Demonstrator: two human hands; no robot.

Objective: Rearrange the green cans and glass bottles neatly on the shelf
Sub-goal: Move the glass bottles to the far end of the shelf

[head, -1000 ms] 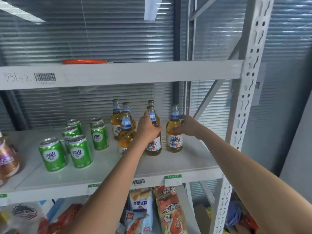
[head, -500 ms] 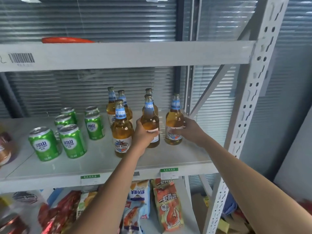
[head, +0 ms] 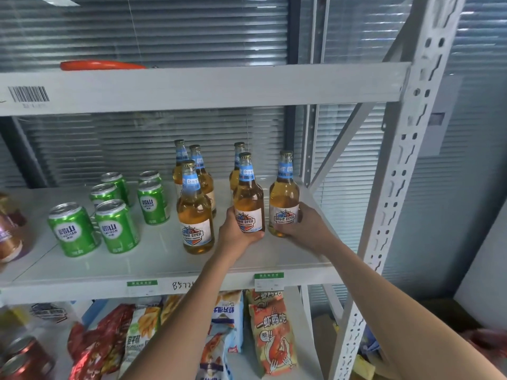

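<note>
Standing upright with caps pointing up, two amber glass bottles with blue neck labels sat side by side near the right end of the grey metal shelf point(head: 153, 267). The left hand point(head: 237, 231) wrapped the base of the middle bottle point(head: 248, 196), fingers curled round its lower label from below. The right hand point(head: 307, 229) cupped the rightmost bottle point(head: 284, 193), fingers pressed against its far side, thumb hidden. Both forearms reached up and forward from below. Another bottle point(head: 195, 209) stood just left, untouched, with three more bottles point(head: 204, 174) behind. Further left, five green aluminium cans point(head: 116, 226) stood upright in a loose cluster. Snack bags point(head: 270, 330) lay on the lower shelf.
</note>
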